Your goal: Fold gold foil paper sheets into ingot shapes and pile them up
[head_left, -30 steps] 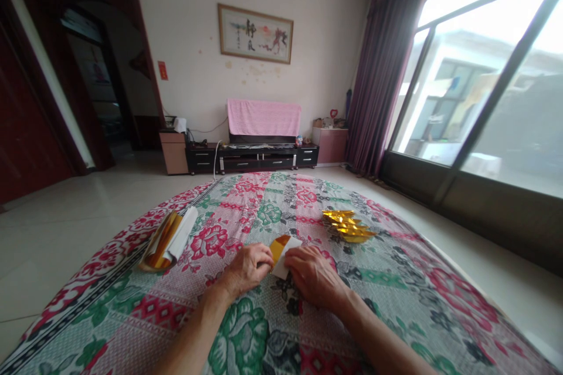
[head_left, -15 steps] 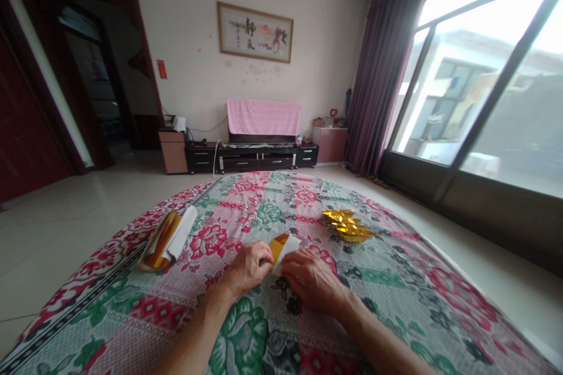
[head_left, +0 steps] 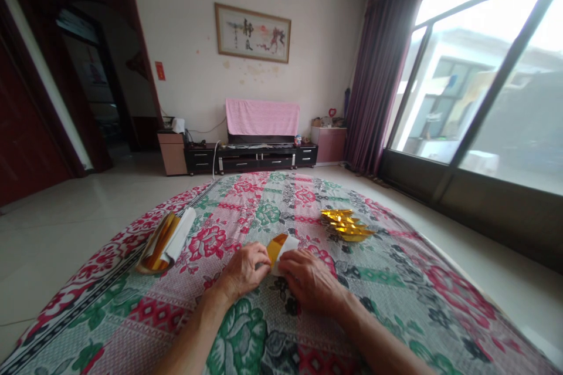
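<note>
A partly folded sheet of gold and white paper [head_left: 275, 247] lies on the flowered cloth between my hands. My left hand [head_left: 245, 268] is closed at its left edge, with the thumb and forefinger together on the paper. My right hand [head_left: 309, 279] has its curled fingers on the white part, pinching it from the right. Several folded shiny gold pieces [head_left: 347, 225] stand nested in a row on the right. To the left is an open packet [head_left: 165, 243] of gold and white paper sheets.
The patterned cloth [head_left: 246, 210] covers a rounded table. Beyond it, a low black cabinet [head_left: 246, 164] carries a screen under a pink cloth [head_left: 263, 117]. Purple curtains [head_left: 378, 70] and a large window are on the right, a doorway on the left.
Both hands remain at the paper with hardly any movement. The whole view has shifted very slightly.
</note>
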Demonstrator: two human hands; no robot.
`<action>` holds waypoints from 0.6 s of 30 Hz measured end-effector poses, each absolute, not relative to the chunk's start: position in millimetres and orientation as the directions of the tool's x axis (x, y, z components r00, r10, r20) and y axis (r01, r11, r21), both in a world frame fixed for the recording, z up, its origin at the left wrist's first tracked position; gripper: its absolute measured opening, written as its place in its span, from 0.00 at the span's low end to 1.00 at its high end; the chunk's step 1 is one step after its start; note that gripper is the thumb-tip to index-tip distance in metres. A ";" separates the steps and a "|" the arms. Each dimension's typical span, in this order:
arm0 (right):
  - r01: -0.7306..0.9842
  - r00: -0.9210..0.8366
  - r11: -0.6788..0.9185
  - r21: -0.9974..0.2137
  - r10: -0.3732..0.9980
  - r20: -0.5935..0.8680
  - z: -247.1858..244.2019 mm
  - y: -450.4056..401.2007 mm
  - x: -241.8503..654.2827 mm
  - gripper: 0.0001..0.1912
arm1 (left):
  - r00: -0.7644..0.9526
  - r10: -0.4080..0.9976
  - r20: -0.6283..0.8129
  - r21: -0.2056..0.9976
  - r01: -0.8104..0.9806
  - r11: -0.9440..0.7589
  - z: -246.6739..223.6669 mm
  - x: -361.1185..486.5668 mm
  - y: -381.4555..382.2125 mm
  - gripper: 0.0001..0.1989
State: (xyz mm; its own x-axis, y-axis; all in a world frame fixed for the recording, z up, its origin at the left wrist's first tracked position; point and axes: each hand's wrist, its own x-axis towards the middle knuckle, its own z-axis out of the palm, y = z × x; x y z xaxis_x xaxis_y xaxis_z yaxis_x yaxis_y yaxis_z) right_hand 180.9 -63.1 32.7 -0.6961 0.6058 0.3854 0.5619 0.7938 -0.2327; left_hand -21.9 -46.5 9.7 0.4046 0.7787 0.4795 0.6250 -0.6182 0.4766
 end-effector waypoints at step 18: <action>0.621 -0.654 0.753 -0.217 0.650 0.386 34.5 -65.9 172.1 0.14 | 0.283 0.790 0.544 0.447 0.699 -0.558 7.4 -24.6 -43.0 0.11</action>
